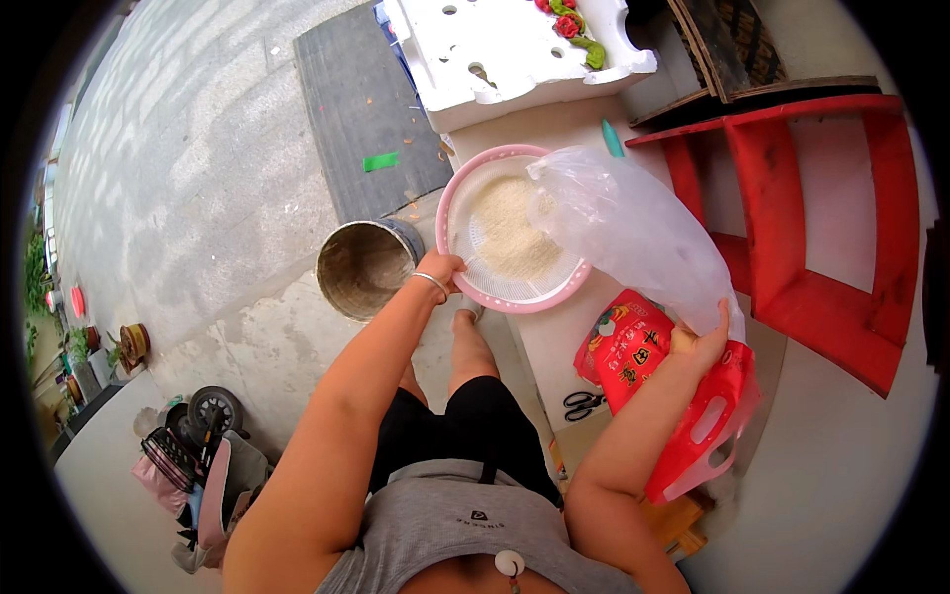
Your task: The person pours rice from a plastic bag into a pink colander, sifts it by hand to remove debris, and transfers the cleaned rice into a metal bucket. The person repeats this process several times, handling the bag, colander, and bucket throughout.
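My left hand [442,269] is closed on the near left rim of a round pink and white colander [445,220]. White rice [510,233] lies heaped in the colander. The mouth of a translucent plastic bag [648,233] rests over the colander's right side and hides part of the rice. Lower on the right, my right hand [705,346] is closed on the plastic bag near its lower end. Beneath that hand lies a red printed bag [633,368] with a cut-out handle; whether the two bags are joined I cannot tell.
Black-handled scissors [582,404] lie beside the red bag. Beyond the colander is a white foam box [534,94] with red and green peppers [567,27]. A red shelf frame [762,213] stands at right. On the floor are a bucket [366,269] and a stroller [213,465].
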A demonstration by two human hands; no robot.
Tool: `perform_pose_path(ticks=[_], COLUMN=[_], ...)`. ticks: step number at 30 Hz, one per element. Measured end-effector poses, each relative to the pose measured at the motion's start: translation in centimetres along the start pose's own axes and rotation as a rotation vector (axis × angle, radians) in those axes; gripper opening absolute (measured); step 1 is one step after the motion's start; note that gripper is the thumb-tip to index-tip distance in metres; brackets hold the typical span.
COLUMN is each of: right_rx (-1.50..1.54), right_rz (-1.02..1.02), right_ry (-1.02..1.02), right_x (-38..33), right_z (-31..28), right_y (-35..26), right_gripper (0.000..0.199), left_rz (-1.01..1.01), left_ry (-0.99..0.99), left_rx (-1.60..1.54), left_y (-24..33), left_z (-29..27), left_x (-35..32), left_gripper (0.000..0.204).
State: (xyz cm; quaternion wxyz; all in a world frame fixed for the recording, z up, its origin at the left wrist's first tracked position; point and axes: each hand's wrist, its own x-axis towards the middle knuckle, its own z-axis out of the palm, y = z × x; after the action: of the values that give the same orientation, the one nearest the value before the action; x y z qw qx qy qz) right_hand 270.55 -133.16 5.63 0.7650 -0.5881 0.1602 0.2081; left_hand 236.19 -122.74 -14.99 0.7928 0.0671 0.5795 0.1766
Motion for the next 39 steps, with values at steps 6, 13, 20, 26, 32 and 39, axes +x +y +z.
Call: perform_pose_path(ticks=[6, 13, 20, 26, 32, 39], right_rx=[0.099, 0.063, 0.059, 0.155, 0.442, 1.105], right_rz=[0.196, 0.129, 0.044, 0.215, 0.525, 1.093], right_ry=[-0.044, -0.373, -0.504, -0.454, -0.313, -0.182], right_x=[5.1, -1.3, -1.3, -3.0, 1.7, 11.5], right_z=[-3.1, 0.3, -1.1, -3.3, -8.8, -10.1], right_y=[4.1, 3.4, 5.9, 6.4, 8.7, 11.7], right_gripper=[0.036, 0.045, 0.044, 0.044, 0.021, 0.055], left_rz=[0.042, 0.070, 0.048, 0.051, 0.059, 0.064], left_ry=[0.019, 0.064, 0.043, -0.008, -0.026, -0.095], left_rx=[-0.065, -0.136, -0.208, -0.223, -0.254, -0.345], left_y=[-0.4, 0.4, -0.5, -0.9, -1.6, -3.7], left_z=[-1.5, -2.9, -5.3, -6.3, -8.6, -14.5], left_x=[-0.4, -2.6, -2.6, -3.5, -5.7, -7.1], left_gripper=[0.054, 0.054, 0.053, 0.054, 0.056, 0.059])
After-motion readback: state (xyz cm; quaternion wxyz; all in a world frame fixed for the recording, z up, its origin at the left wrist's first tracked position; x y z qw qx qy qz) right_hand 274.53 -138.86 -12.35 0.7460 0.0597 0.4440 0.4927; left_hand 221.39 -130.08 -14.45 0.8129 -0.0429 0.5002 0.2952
